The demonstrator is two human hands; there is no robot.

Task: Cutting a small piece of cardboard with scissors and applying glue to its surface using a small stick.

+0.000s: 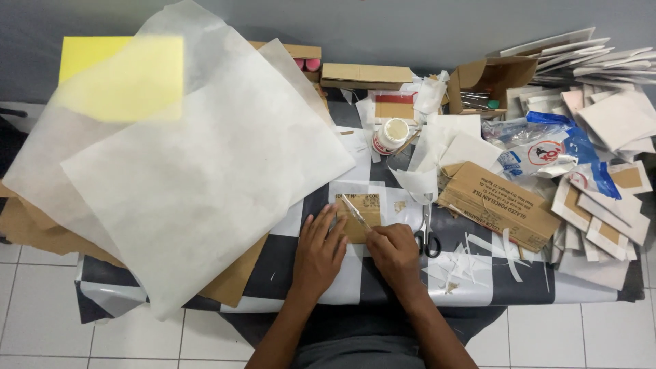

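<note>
Head view showed our left hand (pixel 318 249) pressed flat, fingers spread, on a small brown cardboard piece (pixel 360 217) on the checkered bench (pixel 273 263). Our right hand (pixel 395 251) had its grip closed around a slim craft knife (pixel 356 212) across it. We judged the blade might slip toward those fingers, since they lay just beside it.

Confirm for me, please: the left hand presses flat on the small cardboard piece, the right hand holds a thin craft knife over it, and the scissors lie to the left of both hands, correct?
Not quite. The head view shows the scissors lying to the right of both hands, beside the right hand. The rest holds: the left hand presses flat on the small cardboard piece, and the right hand holds a thin craft knife over it.
</note>
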